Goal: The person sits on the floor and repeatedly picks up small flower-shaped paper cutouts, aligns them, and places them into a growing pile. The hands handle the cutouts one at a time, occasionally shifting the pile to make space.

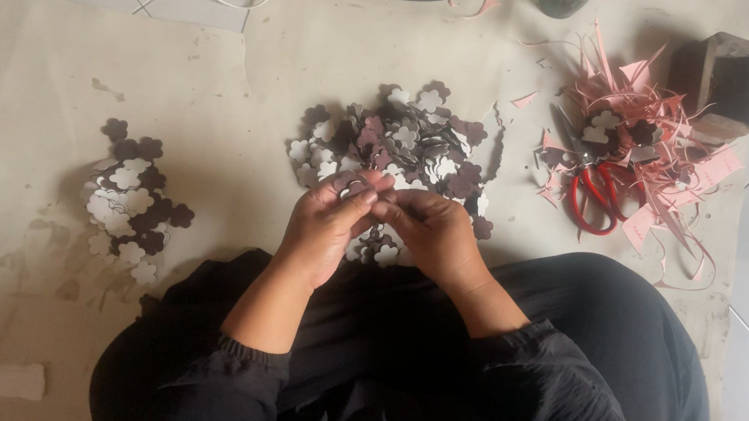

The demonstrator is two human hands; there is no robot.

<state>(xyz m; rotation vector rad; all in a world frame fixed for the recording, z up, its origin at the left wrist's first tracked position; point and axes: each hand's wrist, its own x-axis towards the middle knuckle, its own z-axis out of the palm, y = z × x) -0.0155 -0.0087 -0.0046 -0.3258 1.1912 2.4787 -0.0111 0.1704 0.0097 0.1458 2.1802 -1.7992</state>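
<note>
Your left hand (324, 222) and right hand (430, 232) pinch one flower-shaped cutout (355, 188) together, just below the big cutout pile (402, 139).

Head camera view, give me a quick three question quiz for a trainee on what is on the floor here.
1. True or false: the red-handled scissors lie on the pink paper scraps.
2. Which pile of flower-shaped cutouts is nearest both hands: A, the big pile ahead, or B, the small pile to the person's left?
3. What do the left hand and right hand pinch between their fingertips?

Key: 1 true. 2 A. 3 a small cutout piece.
</note>
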